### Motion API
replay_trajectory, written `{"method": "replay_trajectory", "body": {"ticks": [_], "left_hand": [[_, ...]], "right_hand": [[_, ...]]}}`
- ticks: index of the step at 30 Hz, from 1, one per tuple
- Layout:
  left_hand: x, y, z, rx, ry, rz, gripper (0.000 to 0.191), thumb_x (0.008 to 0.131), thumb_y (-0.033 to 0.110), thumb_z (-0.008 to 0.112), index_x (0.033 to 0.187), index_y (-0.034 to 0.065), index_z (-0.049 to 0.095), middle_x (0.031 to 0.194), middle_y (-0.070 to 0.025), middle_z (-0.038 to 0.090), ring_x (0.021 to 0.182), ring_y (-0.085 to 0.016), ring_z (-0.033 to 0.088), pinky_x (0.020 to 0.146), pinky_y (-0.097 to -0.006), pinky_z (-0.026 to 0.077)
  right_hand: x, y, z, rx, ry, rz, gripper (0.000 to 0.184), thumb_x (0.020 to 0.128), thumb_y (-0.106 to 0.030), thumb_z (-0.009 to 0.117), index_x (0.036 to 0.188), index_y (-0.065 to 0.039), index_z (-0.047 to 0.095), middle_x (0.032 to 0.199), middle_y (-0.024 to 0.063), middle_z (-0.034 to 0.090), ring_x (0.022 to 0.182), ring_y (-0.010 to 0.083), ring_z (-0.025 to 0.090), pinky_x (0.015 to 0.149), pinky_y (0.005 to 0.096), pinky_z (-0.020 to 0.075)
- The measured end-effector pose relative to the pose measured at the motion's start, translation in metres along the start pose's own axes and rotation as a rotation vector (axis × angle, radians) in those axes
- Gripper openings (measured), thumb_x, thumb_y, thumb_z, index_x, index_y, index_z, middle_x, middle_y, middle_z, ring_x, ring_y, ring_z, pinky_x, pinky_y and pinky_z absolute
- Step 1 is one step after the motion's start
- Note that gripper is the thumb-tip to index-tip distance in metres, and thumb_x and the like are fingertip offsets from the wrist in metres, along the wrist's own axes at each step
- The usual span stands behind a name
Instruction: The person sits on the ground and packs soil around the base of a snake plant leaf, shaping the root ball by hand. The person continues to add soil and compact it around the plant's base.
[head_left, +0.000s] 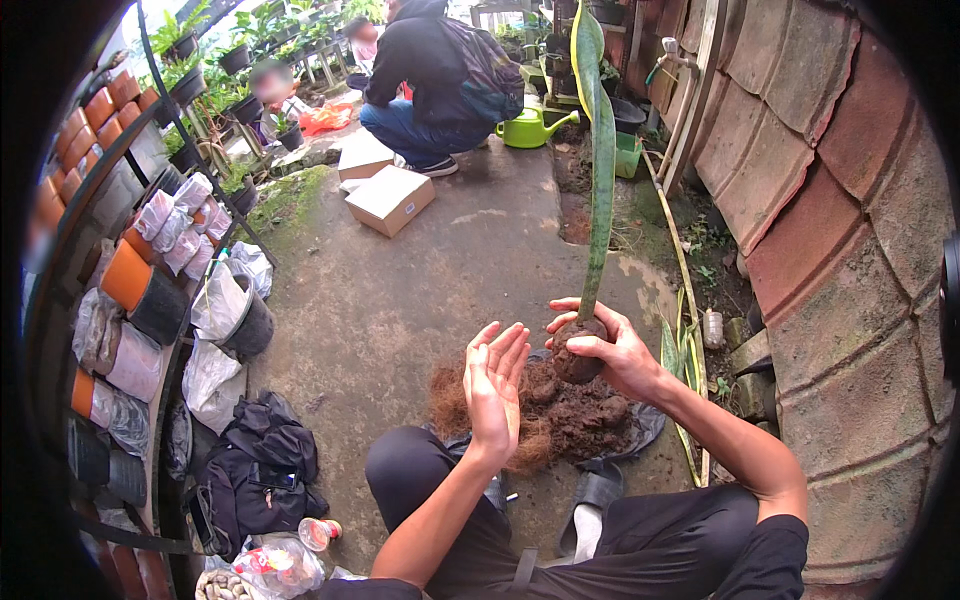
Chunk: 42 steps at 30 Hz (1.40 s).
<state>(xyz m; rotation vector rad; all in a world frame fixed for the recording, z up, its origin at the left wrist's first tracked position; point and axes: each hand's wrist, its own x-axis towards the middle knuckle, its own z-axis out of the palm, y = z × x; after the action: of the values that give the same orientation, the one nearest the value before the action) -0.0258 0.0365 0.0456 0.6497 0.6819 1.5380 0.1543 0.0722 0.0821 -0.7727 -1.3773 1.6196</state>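
A ball of dark soil (576, 361) sits in my right hand (626, 352), whose fingers and thumb curve around its upper part. From the top of that ball rises a tall snake plant leaf (601, 180), green with a yellow edge near its tip. My left hand (495, 386) is raised to the left of the ball, apart from it, with nothing in it and the palm turned inward. Beneath both hands, loose dark soil (589, 424) and brown coconut fibre (452, 397) lie heaped on a black plastic sheet (646, 429).
Cardboard boxes (391, 201) stand ahead, near a crouching person (435, 82) and a green watering can (529, 127). A shelf of pots and wrapped bundles (154, 300) lines the left. A black bag (262, 465) lies below it. Roof tiles (847, 300) slope along the right.
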Motion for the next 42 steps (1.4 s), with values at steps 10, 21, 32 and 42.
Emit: {"method": "replay_trajectory", "body": {"ticks": [10, 21, 32, 42], "left_hand": [[0.001, -0.010, 0.000, 0.135, -0.061, -0.002, 0.047, 0.106, 0.035, 0.027, 0.138, 0.0032, 0.038, 0.138, -0.0191, 0.047, 0.133, -0.025, 0.044, 0.115, -0.0397, 0.031], [0.005, -0.027, 0.019, 0.260, 0.054, 0.115, 0.051, 0.103, 0.043, 0.031, 0.139, 0.0082, 0.042, 0.136, -0.0080, 0.045, 0.129, -0.021, 0.044, 0.108, -0.0371, 0.035], [0.010, -0.033, 0.015, 0.244, 0.072, 0.001, 0.067, 0.103, 0.053, 0.030, 0.142, 0.0012, 0.043, 0.135, -0.0111, 0.053, 0.123, -0.019, 0.051, 0.102, -0.0335, 0.040], [0.016, -0.039, -0.017, 0.095, 0.089, -0.248, 0.038, 0.105, 0.037, 0.038, 0.113, 0.0058, 0.058, 0.107, -0.0077, 0.064, 0.093, -0.021, 0.066, 0.080, -0.0387, 0.057]], "right_hand": [[0.001, 0.004, 0.014, -0.188, -0.017, -0.010, 0.060, 0.088, -0.013, 0.069, 0.143, -0.004, 0.044, 0.116, 0.0045, 0.061, 0.102, 0.0090, 0.059, 0.092, 0.0277, 0.0489], [0.015, 0.025, 0.027, -0.193, 0.019, -0.067, 0.044, 0.092, -0.022, 0.071, 0.128, -0.006, 0.052, 0.108, 0.0005, 0.062, 0.098, 0.0072, 0.058, 0.088, 0.0260, 0.0494], [0.011, 0.054, 0.020, -0.425, 0.041, 0.043, 0.083, 0.097, -0.065, 0.036, 0.152, -0.003, 0.025, 0.155, 0.0223, 0.016, 0.144, 0.0416, 0.018, 0.117, 0.0503, 0.0230], [0.003, 0.035, -0.005, -0.688, -0.050, -0.014, 0.066, 0.100, -0.056, 0.040, 0.146, -0.009, 0.041, 0.150, 0.0228, 0.033, 0.138, 0.0365, 0.035, 0.113, 0.0450, 0.0311]]}}
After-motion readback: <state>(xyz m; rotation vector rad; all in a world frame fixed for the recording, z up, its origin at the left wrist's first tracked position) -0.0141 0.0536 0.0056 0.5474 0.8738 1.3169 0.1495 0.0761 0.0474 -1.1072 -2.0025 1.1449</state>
